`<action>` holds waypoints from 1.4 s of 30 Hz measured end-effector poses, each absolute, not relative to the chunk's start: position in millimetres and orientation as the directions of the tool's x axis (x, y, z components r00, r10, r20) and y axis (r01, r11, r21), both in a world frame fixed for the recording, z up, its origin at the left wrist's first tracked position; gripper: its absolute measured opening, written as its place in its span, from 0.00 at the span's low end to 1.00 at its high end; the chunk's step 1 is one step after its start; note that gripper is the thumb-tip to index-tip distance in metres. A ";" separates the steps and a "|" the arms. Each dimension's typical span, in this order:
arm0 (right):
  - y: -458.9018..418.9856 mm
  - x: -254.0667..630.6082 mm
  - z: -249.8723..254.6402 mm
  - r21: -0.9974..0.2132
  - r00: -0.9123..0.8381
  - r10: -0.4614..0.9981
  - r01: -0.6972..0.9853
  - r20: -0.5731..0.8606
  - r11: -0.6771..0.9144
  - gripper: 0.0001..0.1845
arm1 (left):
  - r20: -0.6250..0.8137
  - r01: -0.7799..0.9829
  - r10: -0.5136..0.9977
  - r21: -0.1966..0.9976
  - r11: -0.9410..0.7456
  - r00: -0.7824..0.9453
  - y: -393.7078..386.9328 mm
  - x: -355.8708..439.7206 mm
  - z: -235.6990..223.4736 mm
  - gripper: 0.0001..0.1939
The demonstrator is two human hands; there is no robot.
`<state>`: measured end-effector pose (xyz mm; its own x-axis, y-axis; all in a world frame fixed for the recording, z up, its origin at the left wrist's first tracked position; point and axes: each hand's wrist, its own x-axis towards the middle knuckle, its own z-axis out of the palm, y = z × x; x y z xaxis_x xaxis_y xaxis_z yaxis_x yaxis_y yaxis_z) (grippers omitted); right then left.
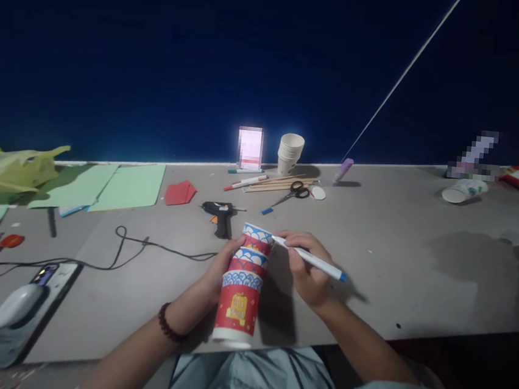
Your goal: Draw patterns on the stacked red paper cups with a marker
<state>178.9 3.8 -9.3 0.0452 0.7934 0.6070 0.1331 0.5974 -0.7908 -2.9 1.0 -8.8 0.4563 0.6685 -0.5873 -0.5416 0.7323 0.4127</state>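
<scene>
On my feed, the red patterned cup stack (239, 296) is right between the hands, at the near edge of the tabletop (396, 250). Its long axis runs away from the torso, far end tipped slightly R. L hand (221, 269) is closed round its L side, thumb near the far end; the other fingers are mostly hidden, so can't tell their exact grip.

R hand (310, 280) is closed too, thumb + fingers pinching a white marker (324, 264) w/ its blue end pointing out R. The key relation, as I judge it: marker lies crosswise to the stack, tip aimed L at the blue-and-white band by the far rim. Tip looks to be at the surface, but can't confirm contact. R hand is nearer that side; L is opposite.

Just beyond: glue gun (223, 217), small blue cap (267, 210), scissors (299, 190), white cups (289, 154).
</scene>
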 end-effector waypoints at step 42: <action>4.6 179.7 -7.9 -0.786 0.017 0.790 0.118 0.613 0.607 0.09 | -0.572 -0.560 0.696 0.433 0.706 0.434 0.3 -2.8 -9.5 0.21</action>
<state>179.7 4.6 -7.9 0.0166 0.7897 0.6132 0.1182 0.6075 -0.7855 -2.8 0.3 -9.5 0.4341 0.6958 -0.5722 -0.5602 0.7059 0.4334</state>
